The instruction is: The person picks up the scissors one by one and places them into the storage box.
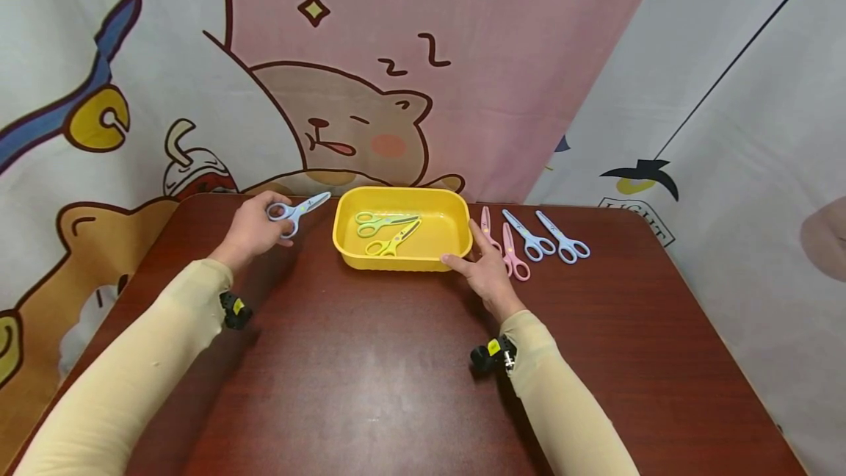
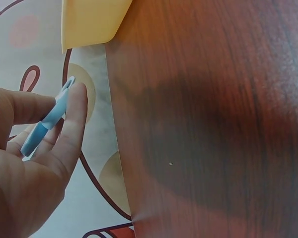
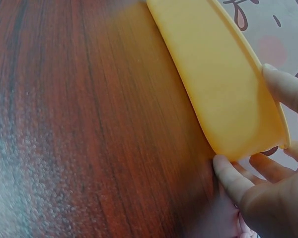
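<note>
The table [image 1: 370,388] has a dark red-brown, wood-grained top; a printed cloth [image 1: 529,57] hangs beyond its far edge. Legible print: "LIGHT" and two letters Z. One yellow tray [image 1: 429,237] stands near the table's far edge, holding one green pair [image 1: 380,223] and one yellow pair [image 1: 393,242] of scissors. Near the far left corner, the left hand [image 1: 254,225], fingers bent, pinches one blue pair [image 1: 305,207]. The right hand [image 1: 489,274], partly spread, grips the tray's right end. Toward the far right corner lie two pink scissors [image 1: 509,243] and two blue scissors [image 1: 565,242].
</note>
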Available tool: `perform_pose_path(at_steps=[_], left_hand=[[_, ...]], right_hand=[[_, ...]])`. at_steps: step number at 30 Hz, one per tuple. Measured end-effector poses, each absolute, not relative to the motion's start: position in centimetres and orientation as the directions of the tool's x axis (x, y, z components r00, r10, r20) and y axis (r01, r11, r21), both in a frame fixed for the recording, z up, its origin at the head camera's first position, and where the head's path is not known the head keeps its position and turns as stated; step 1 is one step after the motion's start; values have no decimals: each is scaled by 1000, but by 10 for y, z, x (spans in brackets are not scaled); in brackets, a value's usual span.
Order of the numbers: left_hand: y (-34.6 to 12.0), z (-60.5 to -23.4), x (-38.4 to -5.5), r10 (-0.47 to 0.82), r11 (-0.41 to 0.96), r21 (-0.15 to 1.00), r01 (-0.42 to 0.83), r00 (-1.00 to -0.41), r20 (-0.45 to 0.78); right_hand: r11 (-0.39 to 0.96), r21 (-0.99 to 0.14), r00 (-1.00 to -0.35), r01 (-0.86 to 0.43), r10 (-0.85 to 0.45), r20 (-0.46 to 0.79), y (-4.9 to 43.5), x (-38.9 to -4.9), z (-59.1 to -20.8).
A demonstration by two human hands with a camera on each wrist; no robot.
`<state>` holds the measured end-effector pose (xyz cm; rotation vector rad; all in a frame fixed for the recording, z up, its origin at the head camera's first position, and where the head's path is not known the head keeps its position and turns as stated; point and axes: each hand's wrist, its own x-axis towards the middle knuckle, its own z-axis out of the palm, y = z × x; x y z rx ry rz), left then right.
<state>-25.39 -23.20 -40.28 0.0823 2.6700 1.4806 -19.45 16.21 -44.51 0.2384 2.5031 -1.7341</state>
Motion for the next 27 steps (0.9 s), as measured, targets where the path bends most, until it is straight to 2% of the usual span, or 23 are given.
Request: perform_pose_path(at_steps=[27], left_hand=[[-223, -381, -259, 145, 540, 841, 26, -988, -63]], right_hand=[[354, -913, -979, 202, 82, -185, 163, -196, -445]])
